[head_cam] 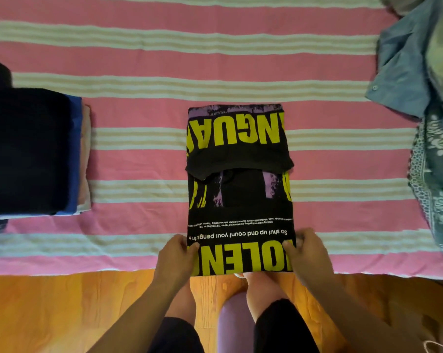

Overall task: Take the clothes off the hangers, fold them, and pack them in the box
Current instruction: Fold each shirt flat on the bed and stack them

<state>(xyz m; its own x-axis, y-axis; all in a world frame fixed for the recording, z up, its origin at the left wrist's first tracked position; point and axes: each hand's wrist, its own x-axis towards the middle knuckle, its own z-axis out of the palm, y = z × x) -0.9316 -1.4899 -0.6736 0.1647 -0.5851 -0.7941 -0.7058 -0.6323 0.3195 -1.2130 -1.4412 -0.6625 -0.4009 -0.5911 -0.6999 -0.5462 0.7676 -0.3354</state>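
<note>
a: black printed t-shirt with yellow lettering and purple patches (239,189), folded into a long narrow strip, lying flat mid-way across the pink and cream striped bedspread (144,62), near end at the bed's edge. soft, light, limp cotton by the look; likely to sag and lose its fold if lifted by one corner.

b: left hand (176,254) pinching the near left corner, right hand (308,250) pinching the near right corner, thumbs on top. good hold for carrying the near end over towards the far end; best kept level and taut.

a: loose flap across the middle, probably a sleeve, could bunch under the next fold.

b: stack of folded dark and blue clothes (32,151) well apart on the left. heap of unfolded blue-grey shirt and teal patterned cloth (424,123) well apart on the right. nothing in the way between the hands and the far end.

a: box and hangers not in view.
</note>
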